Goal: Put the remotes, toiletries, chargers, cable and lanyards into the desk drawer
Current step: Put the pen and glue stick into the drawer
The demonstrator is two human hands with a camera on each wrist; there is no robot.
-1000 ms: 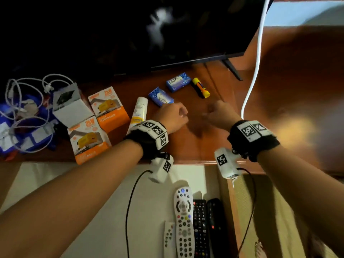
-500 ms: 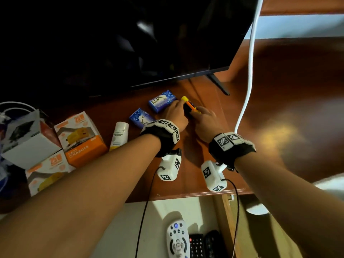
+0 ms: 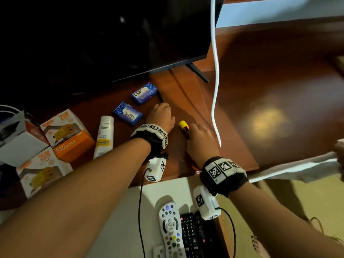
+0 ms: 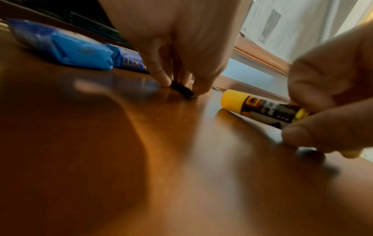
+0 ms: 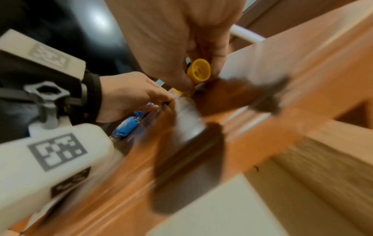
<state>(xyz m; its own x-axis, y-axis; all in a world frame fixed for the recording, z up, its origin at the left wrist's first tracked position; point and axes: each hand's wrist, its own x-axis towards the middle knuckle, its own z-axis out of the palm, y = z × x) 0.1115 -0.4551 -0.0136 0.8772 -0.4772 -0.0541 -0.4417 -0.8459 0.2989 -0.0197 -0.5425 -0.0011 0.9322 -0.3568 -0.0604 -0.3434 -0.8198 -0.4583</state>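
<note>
Head view: our right hand (image 3: 200, 138) grips the yellow-capped tube (image 3: 184, 129) on the desk (image 3: 279, 90); remotes (image 3: 170, 228) lie in the open drawer (image 3: 119, 220).
Left wrist view: our left hand (image 4: 177, 47) pinches a small dark object (image 4: 182, 90) against the desk.
Right wrist view: fingers (image 5: 171, 75) curl round the tube.

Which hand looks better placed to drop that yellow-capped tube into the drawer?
The right hand: it already pinches the yellow-capped tube and sits nearest the open drawer. The left hand pinches something small and black.
</note>
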